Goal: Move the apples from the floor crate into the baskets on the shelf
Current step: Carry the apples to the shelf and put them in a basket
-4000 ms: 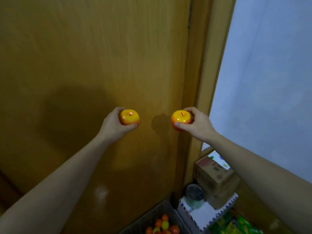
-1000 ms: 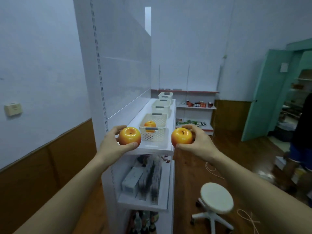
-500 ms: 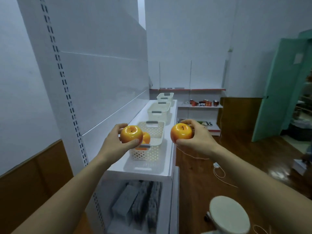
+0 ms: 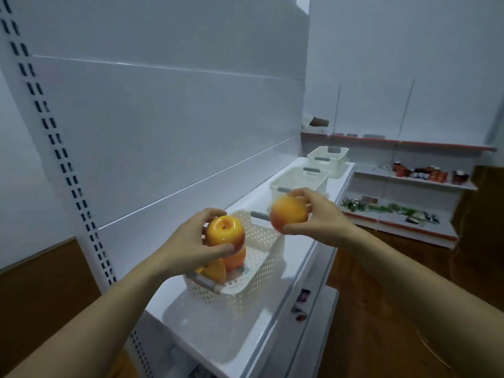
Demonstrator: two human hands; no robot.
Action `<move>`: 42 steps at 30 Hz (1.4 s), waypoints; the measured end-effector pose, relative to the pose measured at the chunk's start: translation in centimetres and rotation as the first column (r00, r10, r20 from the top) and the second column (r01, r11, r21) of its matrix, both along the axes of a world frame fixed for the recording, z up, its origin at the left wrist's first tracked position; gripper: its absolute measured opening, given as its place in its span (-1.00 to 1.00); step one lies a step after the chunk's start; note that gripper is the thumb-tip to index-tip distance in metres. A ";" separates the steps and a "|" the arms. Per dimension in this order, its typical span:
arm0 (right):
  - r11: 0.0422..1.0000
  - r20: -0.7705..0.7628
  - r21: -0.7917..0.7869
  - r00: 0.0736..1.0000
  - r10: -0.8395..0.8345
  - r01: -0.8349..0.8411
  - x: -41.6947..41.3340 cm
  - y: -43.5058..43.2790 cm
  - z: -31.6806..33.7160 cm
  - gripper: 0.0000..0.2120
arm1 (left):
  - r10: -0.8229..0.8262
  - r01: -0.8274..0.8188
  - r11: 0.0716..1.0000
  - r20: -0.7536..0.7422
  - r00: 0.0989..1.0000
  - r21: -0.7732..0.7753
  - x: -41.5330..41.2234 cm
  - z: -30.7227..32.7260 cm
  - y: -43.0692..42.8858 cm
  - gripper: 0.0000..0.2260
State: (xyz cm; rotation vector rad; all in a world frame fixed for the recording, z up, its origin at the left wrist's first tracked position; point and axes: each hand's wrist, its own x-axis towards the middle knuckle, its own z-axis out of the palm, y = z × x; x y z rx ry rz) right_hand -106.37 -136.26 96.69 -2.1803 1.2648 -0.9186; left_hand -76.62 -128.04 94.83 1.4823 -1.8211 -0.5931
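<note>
Well, biggest in my view is the white back panel (image 4: 163, 118) of the shelving, with a slotted upright (image 4: 54, 145) down its left edge. Below it the white shelf (image 4: 218, 336) runs away from me, brown wooden floor (image 4: 381, 309) to its right. Across the room stands a second shelving unit (image 4: 409, 184) with small goods I cannot make out.

Three white perforated baskets stand in a row on the shelf: the near basket (image 4: 253, 274), the middle basket (image 4: 297, 181) and the far basket (image 4: 327, 156). The near one has two orange apples in it, one (image 4: 234, 259) behind another (image 4: 215, 271).

My left grip (image 4: 188, 246) is closed around the left apple (image 4: 225, 234), thumb below and fingers behind, stem dimple facing up. It hangs over the near basket, right above the fruit inside; whether it touches that fruit I cannot tell.

My right grip (image 4: 319, 216) is closed around the right apple (image 4: 289, 216), fingers on top and thumb under. That apple sits higher, by the near end of the middle basket, clear of both baskets.
</note>
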 end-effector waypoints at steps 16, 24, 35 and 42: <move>0.963 -0.163 -0.048 0.953 0.254 -0.265 4.6 -7.8 -0.9 -0.33 | 0.081 -0.086 0.996 0.149 0.985 0.029 -0.7 0.8 0.9 -0.40; 0.901 -0.305 0.087 0.849 0.431 -0.426 6.0 -8.4 -0.6 -0.32 | 0.209 -0.240 0.969 0.323 0.923 0.058 -3.0 -0.2 2.2 -0.37; 0.838 -0.626 0.193 0.594 0.505 -0.510 7.1 -9.2 -0.2 -0.42 | 0.227 -0.359 0.919 0.530 0.817 0.160 -6.9 -0.4 -0.4 -0.34; 0.840 -0.772 0.157 0.465 0.432 -0.520 8.7 -10.7 0.3 -0.38 | 0.192 -0.378 0.909 0.626 0.756 0.177 -7.9 -1.0 -1.9 -0.37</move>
